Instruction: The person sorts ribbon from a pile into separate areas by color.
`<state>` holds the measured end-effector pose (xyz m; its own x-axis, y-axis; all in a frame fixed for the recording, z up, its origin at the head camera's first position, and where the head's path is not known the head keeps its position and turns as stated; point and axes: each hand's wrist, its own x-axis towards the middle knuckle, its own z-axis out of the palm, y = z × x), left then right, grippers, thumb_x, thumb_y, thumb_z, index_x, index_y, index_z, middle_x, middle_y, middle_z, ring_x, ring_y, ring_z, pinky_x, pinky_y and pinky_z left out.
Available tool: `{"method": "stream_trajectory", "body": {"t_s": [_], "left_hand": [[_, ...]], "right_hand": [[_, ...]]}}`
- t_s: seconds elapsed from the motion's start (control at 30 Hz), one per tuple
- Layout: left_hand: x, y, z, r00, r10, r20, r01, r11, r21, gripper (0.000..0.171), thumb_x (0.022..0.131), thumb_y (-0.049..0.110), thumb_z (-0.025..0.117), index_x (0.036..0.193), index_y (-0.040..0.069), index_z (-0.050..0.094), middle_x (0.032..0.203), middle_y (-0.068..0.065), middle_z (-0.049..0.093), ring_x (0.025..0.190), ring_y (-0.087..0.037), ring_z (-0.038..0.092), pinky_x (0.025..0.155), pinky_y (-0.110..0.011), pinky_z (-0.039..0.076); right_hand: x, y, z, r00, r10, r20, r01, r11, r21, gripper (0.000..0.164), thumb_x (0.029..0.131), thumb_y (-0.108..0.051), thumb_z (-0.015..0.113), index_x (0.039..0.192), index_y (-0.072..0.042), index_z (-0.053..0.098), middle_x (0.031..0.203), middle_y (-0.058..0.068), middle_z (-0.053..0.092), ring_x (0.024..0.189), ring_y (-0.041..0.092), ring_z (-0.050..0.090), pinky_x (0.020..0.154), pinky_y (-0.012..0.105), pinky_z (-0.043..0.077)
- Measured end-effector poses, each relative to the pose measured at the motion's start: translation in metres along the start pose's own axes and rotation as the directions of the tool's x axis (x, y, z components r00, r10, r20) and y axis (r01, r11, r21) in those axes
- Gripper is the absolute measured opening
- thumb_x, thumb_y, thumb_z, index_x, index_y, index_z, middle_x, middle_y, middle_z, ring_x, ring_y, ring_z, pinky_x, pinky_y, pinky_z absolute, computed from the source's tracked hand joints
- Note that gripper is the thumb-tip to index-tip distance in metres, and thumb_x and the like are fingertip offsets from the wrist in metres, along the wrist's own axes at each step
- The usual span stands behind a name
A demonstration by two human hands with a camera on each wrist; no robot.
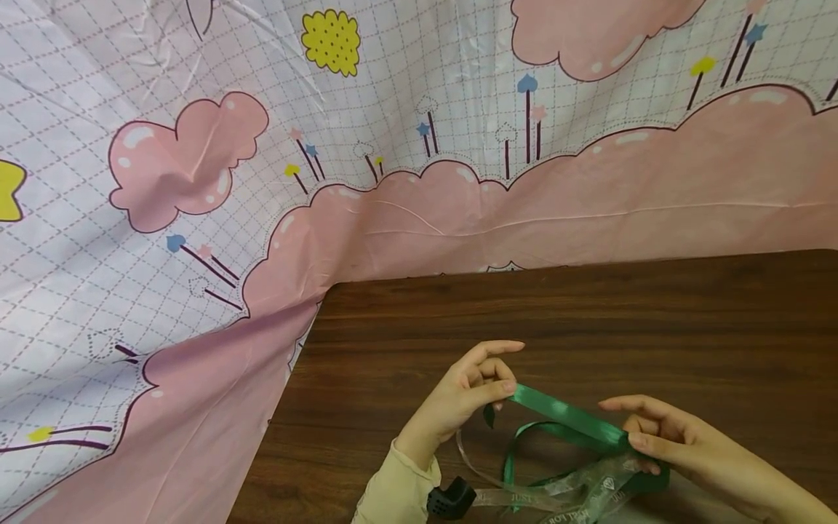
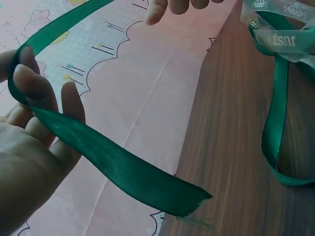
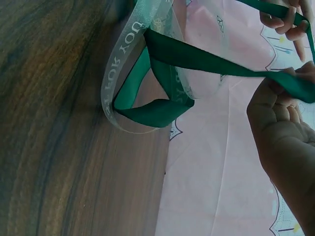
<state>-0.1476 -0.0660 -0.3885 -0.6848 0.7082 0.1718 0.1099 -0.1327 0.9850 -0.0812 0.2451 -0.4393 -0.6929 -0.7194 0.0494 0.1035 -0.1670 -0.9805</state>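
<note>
A green satin ribbon (image 1: 563,415) stretches between both hands above the table. My left hand (image 1: 466,393) pinches it near one end between thumb and fingers, the index finger extended; in the left wrist view the frayed loose end (image 2: 182,196) hangs past the palm. Farther along, my right hand (image 1: 681,440) pinches the ribbon between thumb and fingers. From the right hand, more green ribbon (image 3: 152,113) drops in loops. Tangled with it is a sheer white ribbon (image 1: 576,491) printed with lettering and small diamond shapes.
The dark wood table (image 1: 655,327) lies under both hands. A patterned pink and white cloth (image 1: 425,211) hangs behind and to the left of it. A black wrist device (image 1: 452,498) sits at the left sleeve (image 1: 399,484).
</note>
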Motion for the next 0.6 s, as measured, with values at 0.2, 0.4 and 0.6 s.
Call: {"method": "stream_trajectory", "body": {"t_s": [0.2,0.4,0.6], "left_hand": [[-0.001,0.002,0.000,1.000,0.030,0.000,-0.030,1.000,0.010,0.048,0.094,0.010,0.053,0.138,-0.002,0.034,0.086,0.004,0.055,0.071,-0.004,0.049,0.065,-0.017,0.042],[-0.001,0.006,-0.001,0.999,0.036,0.006,-0.036,0.999,0.009,0.048,0.094,0.008,0.053,0.138,-0.001,0.034,0.086,0.004,0.055,0.071,-0.004,0.048,0.065,-0.017,0.042],[-0.004,0.009,-0.005,0.998,0.049,-0.042,-0.048,0.999,0.019,0.047,0.093,0.008,0.054,0.136,-0.001,0.037,0.085,0.008,0.055,0.071,-0.003,0.049,0.066,-0.017,0.044]], "right_hand": [[0.001,0.000,0.000,0.994,-0.105,-0.013,0.104,0.992,-0.067,0.046,0.098,0.010,0.022,0.142,-0.002,0.025,0.091,0.001,0.054,0.067,0.028,0.038,0.060,0.038,0.038],[-0.001,0.001,-0.005,0.990,-0.143,-0.006,0.142,0.986,-0.092,0.046,0.097,0.012,0.022,0.141,0.001,0.027,0.092,0.005,0.056,0.070,0.025,0.047,0.071,0.032,0.048],[-0.006,0.004,-0.011,0.978,-0.157,-0.139,0.112,0.951,-0.287,0.043,0.096,0.011,0.031,0.134,-0.008,0.039,0.090,-0.001,0.060,0.066,0.023,0.049,0.056,0.034,0.041]]}}
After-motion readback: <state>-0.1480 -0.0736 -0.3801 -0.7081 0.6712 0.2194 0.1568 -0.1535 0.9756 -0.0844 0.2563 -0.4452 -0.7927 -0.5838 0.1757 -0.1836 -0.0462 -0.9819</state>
